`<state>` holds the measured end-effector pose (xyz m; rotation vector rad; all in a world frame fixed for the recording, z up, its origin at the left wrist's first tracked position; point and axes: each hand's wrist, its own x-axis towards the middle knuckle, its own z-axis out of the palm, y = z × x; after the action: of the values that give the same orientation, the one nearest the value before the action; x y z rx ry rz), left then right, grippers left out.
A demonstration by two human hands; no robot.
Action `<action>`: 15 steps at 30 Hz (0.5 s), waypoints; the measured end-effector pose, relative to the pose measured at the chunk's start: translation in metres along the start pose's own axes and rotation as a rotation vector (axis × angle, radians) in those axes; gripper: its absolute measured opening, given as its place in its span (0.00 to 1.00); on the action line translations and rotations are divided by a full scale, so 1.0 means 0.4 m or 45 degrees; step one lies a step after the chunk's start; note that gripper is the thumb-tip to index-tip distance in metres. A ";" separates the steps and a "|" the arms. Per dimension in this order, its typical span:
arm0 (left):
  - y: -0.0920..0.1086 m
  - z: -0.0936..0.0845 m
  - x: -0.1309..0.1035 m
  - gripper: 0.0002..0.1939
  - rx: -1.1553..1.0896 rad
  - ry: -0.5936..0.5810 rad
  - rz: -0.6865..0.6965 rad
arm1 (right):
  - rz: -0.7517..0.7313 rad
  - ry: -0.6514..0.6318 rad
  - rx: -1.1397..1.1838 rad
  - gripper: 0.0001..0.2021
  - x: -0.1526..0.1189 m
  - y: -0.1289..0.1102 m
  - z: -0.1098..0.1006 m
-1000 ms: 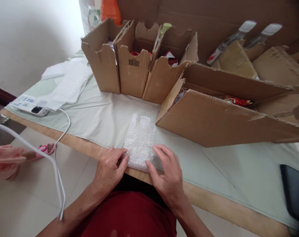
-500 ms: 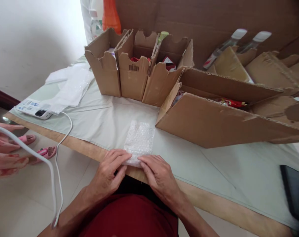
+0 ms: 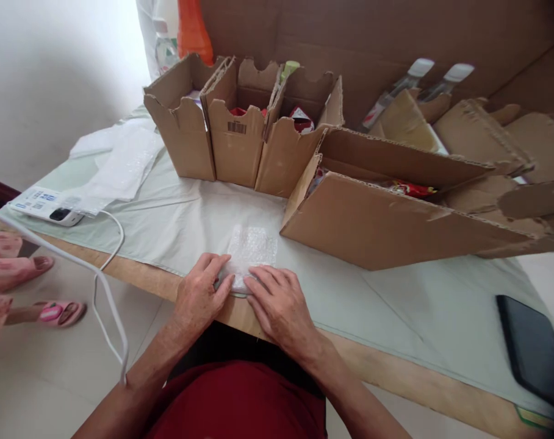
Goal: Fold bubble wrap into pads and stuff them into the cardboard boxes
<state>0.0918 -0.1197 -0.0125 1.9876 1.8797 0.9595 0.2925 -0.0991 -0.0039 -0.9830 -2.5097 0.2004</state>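
A small sheet of clear bubble wrap [image 3: 253, 246] lies on the pale cloth by the table's front edge, its near end folded into a flat packet. My left hand [image 3: 200, 291] grips the packet's left side, thumb in front and fingers behind. On the right side, my right hand [image 3: 281, 300] holds it the same way, fingers lying over the top and thumb tucked toward me. Whether anything is wrapped inside cannot be made out.
Upright cardboard boxes [image 3: 235, 143] stand behind, beside a long cardboard box [image 3: 396, 225] with red packets. Left are more bubble wrap [image 3: 125, 161], a white device [image 3: 48, 206] and a white cable [image 3: 110, 292]. A black phone [image 3: 531, 344] lies right. A person's sandalled feet [image 3: 60, 312] show left.
Both hands have moved a little away from me with the near end of the bubble wrap, folding it further over. The flat part is shorter. The view has shifted slightly.
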 end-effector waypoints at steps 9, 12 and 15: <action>0.006 -0.050 -0.037 0.13 -0.209 -0.060 0.305 | 0.237 0.047 0.469 0.11 0.001 0.007 -0.026; 0.006 -0.034 -0.012 0.09 -0.184 -0.060 0.237 | 0.372 0.060 0.515 0.11 0.011 0.015 -0.027; -0.001 0.001 0.025 0.08 -0.048 0.022 0.162 | 0.330 0.238 0.237 0.12 0.017 0.021 -0.022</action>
<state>0.0915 -0.1099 -0.0101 2.1043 1.7478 1.0410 0.2973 -0.0884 0.0039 -1.1877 -2.1486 0.3942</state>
